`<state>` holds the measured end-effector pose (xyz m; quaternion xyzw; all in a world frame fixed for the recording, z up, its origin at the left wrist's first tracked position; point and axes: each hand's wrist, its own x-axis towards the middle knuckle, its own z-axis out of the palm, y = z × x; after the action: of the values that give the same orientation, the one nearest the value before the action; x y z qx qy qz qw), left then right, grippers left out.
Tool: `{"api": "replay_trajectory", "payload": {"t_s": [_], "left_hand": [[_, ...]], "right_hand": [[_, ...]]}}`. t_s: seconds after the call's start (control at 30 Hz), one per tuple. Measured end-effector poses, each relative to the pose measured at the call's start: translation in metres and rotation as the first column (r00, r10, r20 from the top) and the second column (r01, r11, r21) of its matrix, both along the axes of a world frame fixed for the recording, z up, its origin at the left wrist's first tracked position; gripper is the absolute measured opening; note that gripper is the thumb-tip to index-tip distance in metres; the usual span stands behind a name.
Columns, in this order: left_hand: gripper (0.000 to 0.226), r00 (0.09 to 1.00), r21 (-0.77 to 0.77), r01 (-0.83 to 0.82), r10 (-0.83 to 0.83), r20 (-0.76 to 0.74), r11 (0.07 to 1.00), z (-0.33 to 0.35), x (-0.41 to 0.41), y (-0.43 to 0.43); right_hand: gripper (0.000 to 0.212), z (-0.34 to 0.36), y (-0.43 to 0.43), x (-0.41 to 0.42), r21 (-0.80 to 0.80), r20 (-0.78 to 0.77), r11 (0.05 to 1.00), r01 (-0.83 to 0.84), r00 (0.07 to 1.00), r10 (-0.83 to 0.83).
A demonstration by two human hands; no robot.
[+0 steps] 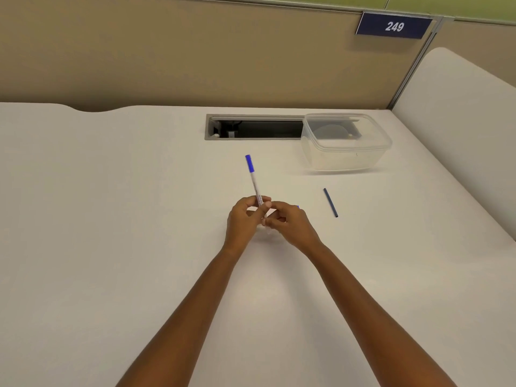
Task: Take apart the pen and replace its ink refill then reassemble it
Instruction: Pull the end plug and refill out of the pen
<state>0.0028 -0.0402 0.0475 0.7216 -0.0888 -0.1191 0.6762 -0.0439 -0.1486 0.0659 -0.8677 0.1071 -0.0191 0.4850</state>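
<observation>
Left hand [245, 216] pinches the pen [254, 182] low on its barrel, and the right hand [289, 223] curls round the bottom end, blue cap pointing to 12 o'clock. I'd hold the barrel steady and twist only the end piece, no bending. What looks like a dark refill [331, 202] lies on the bench [111, 191] at 3 o'clock, well apart. Clear tub [346, 152] sits at 1 o'clock by the cable slot [251, 129]. Most open room's toward 9.

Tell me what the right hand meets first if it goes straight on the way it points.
The pen, almost at once: the right hand points up-left at its lower end, which it seems to pinch; the left hand grips it too.
</observation>
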Motion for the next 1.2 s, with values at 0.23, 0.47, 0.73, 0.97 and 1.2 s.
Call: {"api": "replay_trajectory", "payload": {"t_s": [0.23,0.47,0.73,0.97,1.2], "left_hand": [[0.033,0.925,0.471,-0.117,-0.077,0.373,0.874,-0.011,0.009,0.019],[0.058,0.896,0.826,-0.210,-0.236,0.377,0.523,-0.043,0.021,0.041],[0.057,0.895,0.856,-0.230,-0.244,0.372,0.463,-0.050,0.021,0.042],[0.061,0.914,0.882,-0.236,-0.216,0.345,0.408,-0.047,0.020,0.040],[0.060,0.913,0.872,-0.239,-0.206,0.351,0.428,-0.046,0.019,0.040]], "right_hand": [[0.012,-0.003,-0.005,0.002,0.050,0.009,0.993,0.103,0.995,-0.103],[0.017,-0.003,-0.003,0.010,-0.037,0.048,0.990,0.135,0.990,-0.133],[0.020,-0.001,0.008,0.017,-0.119,0.133,0.986,0.115,0.986,-0.099],[0.017,-0.006,0.014,0.018,-0.104,0.293,0.980,0.170,0.947,-0.133],[0.015,-0.010,0.014,0.012,-0.100,0.423,0.963,0.250,0.887,-0.187]]}}
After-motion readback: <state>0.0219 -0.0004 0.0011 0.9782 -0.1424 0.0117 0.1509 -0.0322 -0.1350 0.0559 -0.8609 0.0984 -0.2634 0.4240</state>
